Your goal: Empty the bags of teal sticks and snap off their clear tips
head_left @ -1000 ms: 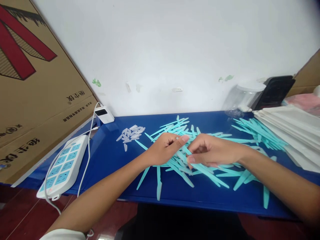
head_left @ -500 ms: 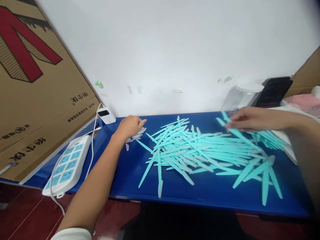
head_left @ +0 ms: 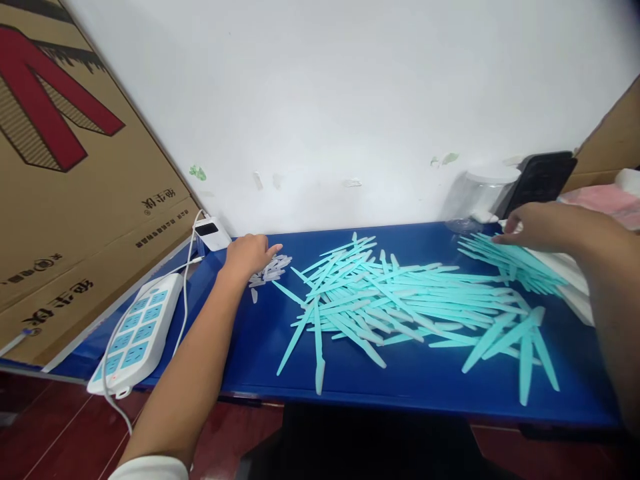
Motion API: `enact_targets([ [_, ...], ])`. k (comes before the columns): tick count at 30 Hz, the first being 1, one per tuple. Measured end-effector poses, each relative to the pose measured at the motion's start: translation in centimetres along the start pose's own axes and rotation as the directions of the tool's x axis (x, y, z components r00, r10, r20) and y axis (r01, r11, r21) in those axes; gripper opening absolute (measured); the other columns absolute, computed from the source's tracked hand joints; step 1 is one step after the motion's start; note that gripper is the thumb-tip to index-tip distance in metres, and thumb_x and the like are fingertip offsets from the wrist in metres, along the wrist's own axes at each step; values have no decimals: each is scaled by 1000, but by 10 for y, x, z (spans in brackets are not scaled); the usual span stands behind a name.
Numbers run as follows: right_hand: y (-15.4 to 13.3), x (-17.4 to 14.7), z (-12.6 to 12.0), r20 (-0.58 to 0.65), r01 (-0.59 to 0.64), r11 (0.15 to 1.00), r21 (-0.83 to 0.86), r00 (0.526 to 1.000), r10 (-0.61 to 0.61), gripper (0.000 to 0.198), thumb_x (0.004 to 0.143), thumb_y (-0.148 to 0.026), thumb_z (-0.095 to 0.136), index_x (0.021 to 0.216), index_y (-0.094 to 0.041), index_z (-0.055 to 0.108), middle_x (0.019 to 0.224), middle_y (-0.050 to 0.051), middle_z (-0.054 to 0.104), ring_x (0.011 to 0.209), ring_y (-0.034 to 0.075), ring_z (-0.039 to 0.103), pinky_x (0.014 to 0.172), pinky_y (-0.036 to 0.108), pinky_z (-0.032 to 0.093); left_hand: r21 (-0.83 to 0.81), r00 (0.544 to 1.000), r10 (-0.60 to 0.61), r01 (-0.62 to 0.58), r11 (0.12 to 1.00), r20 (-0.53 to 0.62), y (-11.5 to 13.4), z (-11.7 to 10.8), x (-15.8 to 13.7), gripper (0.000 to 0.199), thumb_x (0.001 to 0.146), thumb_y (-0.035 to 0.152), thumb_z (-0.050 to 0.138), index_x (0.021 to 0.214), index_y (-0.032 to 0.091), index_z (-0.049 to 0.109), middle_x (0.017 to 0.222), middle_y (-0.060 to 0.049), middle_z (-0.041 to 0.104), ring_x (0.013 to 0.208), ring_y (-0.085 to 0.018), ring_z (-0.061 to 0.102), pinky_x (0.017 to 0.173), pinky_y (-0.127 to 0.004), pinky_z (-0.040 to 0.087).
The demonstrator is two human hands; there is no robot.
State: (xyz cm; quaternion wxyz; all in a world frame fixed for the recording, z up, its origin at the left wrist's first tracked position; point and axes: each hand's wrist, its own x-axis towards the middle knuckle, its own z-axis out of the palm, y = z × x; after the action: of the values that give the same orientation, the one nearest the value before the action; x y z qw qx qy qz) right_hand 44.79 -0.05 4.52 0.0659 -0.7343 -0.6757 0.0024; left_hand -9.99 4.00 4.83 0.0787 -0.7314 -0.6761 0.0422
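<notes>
Many turquoise sticks (head_left: 430,295) at differing slants

Brown cardboard box (head_left: 100,220): large black Chinese characters (head_left: 160,199), not legible with certainty; ® mark (head_left: 147,213) beside them; smaller line (head_left: 163,229) unreadable.
</notes>
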Motion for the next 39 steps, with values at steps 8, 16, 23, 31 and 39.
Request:
enact_targets([
  [8,-65,-21,17,360,306,896,321,836,-414,57,86,-58,68,131,-24,73,122,13,69,102,28,64,85,38,48,-30,975,127,-135,990,-185,23,6,-6,47,105,57,45,104,20,73,99,-14,77,92,-33,72,78,-38,49],
  [16,-83,-23,32,435,284,908,308,807,-400,39,92,-51,62,111,-19,70,105,12,69,92,25,61,79,36,43,-110,930,295,-324,940,-218,54,10,-19,40,107,52,47,100,21,71,84,-10,74,82,-29,70,68,-33,42],
  [23,-82,-25,29,494,231,911,340,781,-383,40,89,-54,64,103,-17,69,92,10,67,79,22,56,71,34,39,-144,896,378,-416,898,-234,65,17,-23,35,106,50,50,97,22,70,82,-8,73,79,-27,70,67,-32,41],
  [31,-79,-27,26,526,253,910,329,751,-399,41,91,-59,63,93,-18,68,86,7,66,76,20,53,69,33,39,-191,882,405,-452,871,-241,66,23,-22,36,106,52,51,93,23,70,78,-6,71,73,-24,67,61,-31,33],
  [39,-46,-17,12,325,174,959,222,914,-241,74,77,-87,62,102,-18,73,95,12,72,80,25,61,72,38,44,-249,875,419,-474,845,-245,71,19,-26,34,106,48,52,93,22,71,78,-5,72,70,-22,65,61,-30,33],
])
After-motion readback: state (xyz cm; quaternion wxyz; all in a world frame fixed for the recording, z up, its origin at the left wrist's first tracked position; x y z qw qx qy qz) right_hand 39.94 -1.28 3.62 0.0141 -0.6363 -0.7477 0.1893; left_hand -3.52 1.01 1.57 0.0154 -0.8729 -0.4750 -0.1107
